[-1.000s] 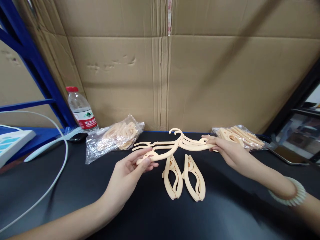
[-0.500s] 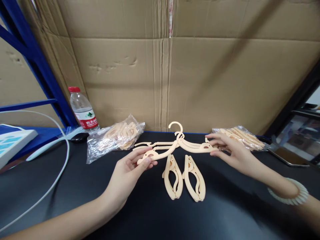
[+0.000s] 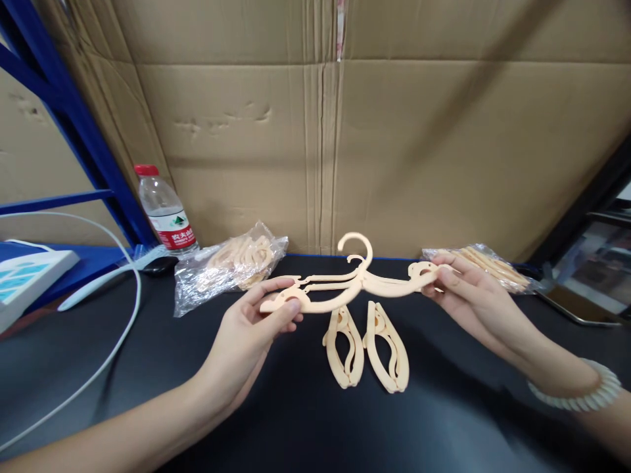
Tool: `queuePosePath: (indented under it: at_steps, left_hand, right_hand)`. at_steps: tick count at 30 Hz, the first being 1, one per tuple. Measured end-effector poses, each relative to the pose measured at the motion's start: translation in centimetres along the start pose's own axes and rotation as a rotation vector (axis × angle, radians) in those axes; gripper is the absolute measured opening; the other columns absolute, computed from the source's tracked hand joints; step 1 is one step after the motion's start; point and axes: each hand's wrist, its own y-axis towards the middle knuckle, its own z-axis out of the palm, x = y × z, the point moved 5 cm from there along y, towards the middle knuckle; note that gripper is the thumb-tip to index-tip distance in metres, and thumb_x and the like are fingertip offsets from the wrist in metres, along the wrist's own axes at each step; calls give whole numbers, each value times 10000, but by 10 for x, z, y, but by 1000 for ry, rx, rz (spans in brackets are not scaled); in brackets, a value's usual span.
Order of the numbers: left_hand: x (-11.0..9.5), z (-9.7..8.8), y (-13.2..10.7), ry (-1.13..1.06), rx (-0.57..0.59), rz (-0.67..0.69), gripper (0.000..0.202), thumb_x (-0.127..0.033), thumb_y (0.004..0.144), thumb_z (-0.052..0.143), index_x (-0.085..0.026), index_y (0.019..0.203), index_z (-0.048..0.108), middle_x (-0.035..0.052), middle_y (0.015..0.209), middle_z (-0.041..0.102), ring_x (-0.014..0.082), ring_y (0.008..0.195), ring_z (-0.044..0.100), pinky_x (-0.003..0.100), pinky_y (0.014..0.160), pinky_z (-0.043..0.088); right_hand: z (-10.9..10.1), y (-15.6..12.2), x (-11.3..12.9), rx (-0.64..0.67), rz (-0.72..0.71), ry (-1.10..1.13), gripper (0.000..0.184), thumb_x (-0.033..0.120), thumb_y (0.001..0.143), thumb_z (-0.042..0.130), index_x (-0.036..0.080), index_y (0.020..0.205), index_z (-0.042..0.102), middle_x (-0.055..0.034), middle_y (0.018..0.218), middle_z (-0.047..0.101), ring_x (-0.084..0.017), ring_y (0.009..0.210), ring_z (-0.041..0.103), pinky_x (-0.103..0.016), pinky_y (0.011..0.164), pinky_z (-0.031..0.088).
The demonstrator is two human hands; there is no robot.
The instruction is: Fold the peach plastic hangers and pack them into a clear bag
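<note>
- Left hand [image 3: 257, 323] and right hand [image 3: 476, 299] pinch opposite ends of an unfolded hanger [image 3: 362, 281], apparently steadying it.
- Folded hangers [image 3: 357, 358] lie between them.
- Moving calls for matched grips.

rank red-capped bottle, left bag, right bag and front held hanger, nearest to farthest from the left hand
1. Front held hanger: gripped by the left hand
2. Left bag: behind that hand
3. Red-capped bottle: farther back, left
4. Right bag: far side, behind the right hand
</note>
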Motion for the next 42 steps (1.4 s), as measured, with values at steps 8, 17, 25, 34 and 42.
queuePosePath:
  at_steps: [8,17,25,34,42]
  left_hand:
    - [4,14,-12,55,124,-41,230,-270,760,767,-166,924,644,17,829,676,136,774,633,196,691,537]
    - [4,20,-16,145,199,-37,171,-278,762,752,-167,856,662,34,790,693,146,708,635,216,653,536]
    - [9,20,-18,139,206,-60,214,-277,780,743,-183,950,653,7,761,692,116,667,618,177,615,517]
    - [10,19,-18,75,231,-44,209,-276,783,748,-158,931,659,54,913,701,168,846,640,237,766,533]
    - [7,22,-20,116,294,22,136,-271,849,684,-185,949,652,33,965,682,166,914,624,254,850,507]
  right_hand:
    - [30,-20,-15,62,153,119,120,316,862,670,210,862,616,-19,801,563,-147,745,555,-276,706,523]
    - [53,-37,-6,238,76,-18,221,341,894,634,259,1095,591,-74,1158,610,-219,1042,599,-377,908,522]
    - [65,-49,-2,379,54,-149,318,296,943,561,303,1258,513,-72,1129,636,-202,938,652,-366,830,562]
    - [78,-65,6,645,-48,-568,381,324,974,488,344,1353,519,-43,974,613,-190,931,578,-370,901,492]
    - [76,-71,-1,654,45,-578,424,321,959,516,349,1381,485,-56,1117,624,-213,1017,595,-452,1017,419]
